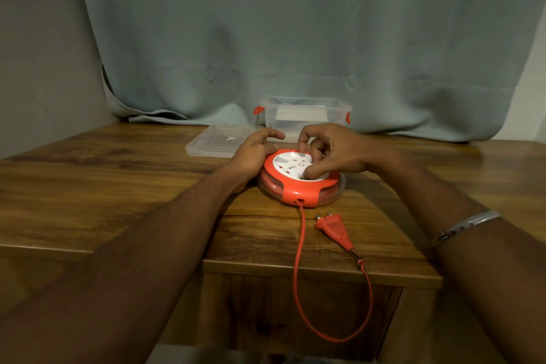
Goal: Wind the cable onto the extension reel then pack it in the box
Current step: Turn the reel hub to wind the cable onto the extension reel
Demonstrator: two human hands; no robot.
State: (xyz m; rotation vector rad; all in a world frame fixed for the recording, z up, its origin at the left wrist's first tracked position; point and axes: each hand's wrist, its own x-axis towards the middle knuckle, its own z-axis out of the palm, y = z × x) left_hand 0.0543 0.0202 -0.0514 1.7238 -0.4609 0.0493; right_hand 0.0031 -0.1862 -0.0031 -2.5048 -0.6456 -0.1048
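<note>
Two hands are on the round orange reel, which lies flat on the wooden table. The left hand rests on its left edge with fingers lightly curled, holding it steady. The right hand has curled fingers pinching the white middle part, I think to turn it. A loose loop of orange cable runs out of the reel's near side, toward the person, hangs over the table edge, and comes back up to the plug. The clear box waits open behind the reel, with its lid beside it.
</note>
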